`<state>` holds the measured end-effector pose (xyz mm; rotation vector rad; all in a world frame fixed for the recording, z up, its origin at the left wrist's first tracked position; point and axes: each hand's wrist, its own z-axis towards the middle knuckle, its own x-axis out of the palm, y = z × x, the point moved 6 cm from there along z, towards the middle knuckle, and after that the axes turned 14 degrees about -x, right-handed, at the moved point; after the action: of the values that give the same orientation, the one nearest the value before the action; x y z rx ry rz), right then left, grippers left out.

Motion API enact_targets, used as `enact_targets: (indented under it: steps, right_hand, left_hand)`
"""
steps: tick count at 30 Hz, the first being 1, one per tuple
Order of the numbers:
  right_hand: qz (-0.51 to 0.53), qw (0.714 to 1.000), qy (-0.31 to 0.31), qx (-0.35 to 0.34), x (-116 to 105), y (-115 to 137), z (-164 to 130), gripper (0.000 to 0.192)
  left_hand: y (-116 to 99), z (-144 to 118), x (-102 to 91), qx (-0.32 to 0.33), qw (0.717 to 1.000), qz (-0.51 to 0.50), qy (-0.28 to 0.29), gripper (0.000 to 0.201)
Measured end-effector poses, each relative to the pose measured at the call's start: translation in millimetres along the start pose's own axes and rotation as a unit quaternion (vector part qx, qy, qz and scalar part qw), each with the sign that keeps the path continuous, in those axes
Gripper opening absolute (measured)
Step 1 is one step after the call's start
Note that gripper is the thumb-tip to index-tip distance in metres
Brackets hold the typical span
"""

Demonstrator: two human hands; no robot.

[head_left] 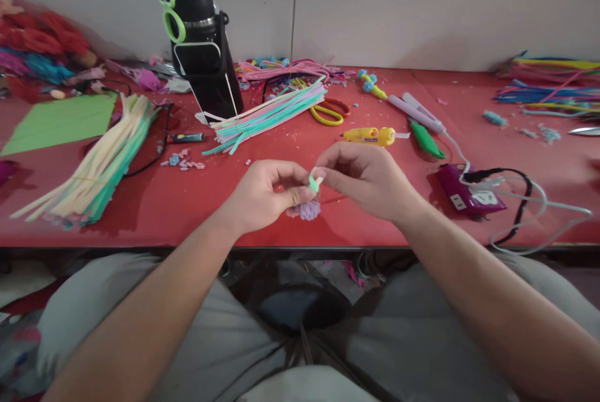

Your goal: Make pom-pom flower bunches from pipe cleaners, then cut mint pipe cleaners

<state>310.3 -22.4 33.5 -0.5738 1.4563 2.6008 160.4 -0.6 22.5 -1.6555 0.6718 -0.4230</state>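
My left hand is closed, with thumb and index finger pinching a small bright green and cream pipe cleaner piece. Opposite it, my right hand is also closed, its fingertips pinched at the cream end of that piece. A fluffy lavender pipe cleaner bundle shows just below the left thumb; whether it is joined to the green piece cannot be made out. Both hands are over the front part of the red table.
Behind my hands lie loose pipe cleaners, yellow-handled scissors and a yellow tube-like tool. A black bottle stands back left, near a pipe cleaner bundle. At right are a lavender corded tool and a purple power strip.
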Motion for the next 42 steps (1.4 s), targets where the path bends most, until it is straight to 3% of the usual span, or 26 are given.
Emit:
enact_targets:
  steps: [6,10,14,18,21,23,25,28,30,32,36,40,42]
  right_hand:
    - [-0.18,0.976,0.007,-0.12,9.7,12.8,-3.6,0.013]
    - [-0.255,0.955,0.055,-0.141,17.6,13.7,-5.9,0.017]
    - [-0.263,0.949,0.102,-0.141,20.6,11.5,-7.7,0.021]
    - [-0.251,0.947,0.14,-0.142,19.6,6.6,-9.4,0.022]
    - [-0.25,0.943,0.166,-0.146,20.2,4.4,-9.7,0.02]
    - [-0.243,0.941,0.175,-0.156,21.0,6.1,-8.8,0.02]
    - [-0.222,0.946,0.173,-0.162,20.2,9.4,-7.0,0.017]
    - [-0.162,0.972,0.116,-0.128,9.6,13.1,-1.9,0.007]
    - [-0.1,0.99,0.08,-0.065,1.3,10.4,0.5,0.012]
    - [-0.026,0.997,0.079,0.004,-1.8,4.9,0.8,0.021]
    - [0.096,0.984,0.106,0.108,0.1,-7.0,-1.7,0.028]
    - [0.228,0.943,0.113,0.217,8.3,-19.3,-9.1,0.029]
    - [0.281,0.924,0.105,0.237,12.7,-20.6,-11.5,0.03]
  left_hand:
    - [8.0,2.4,-15.1,-0.006,0.993,-0.019,-0.116,0.023]
    - [7.6,0.6,-20.3,-0.006,0.981,0.066,-0.184,0.014]
    - [-3.7,-3.5,-19.9,0.072,0.946,0.214,-0.231,0.004]
    - [-9.5,-5.2,-11.9,0.15,0.886,0.374,-0.23,0.012]
    - [-6.6,-4.3,-5.0,0.177,0.863,0.431,-0.196,0.019]
    - [-3.2,-2.7,-2.5,0.174,0.872,0.426,-0.168,0.021]
    - [1.7,0.7,-2.7,0.136,0.908,0.374,-0.129,0.017]
    - [8.3,5.1,-3.9,0.058,0.975,0.205,-0.056,0.007]
    - [8.5,5.5,-3.3,0.028,0.995,0.091,-0.02,0.022]
    - [6.6,4.7,-2.3,0.016,1.0,0.022,-0.005,0.037]
    - [4.8,3.5,1.2,0.004,1.0,0.001,-0.002,0.042]
    - [1.5,1.4,2.0,0.043,0.999,0.02,-0.018,0.042]
    - [-0.3,-0.4,1.8,0.067,0.997,0.023,-0.021,0.041]
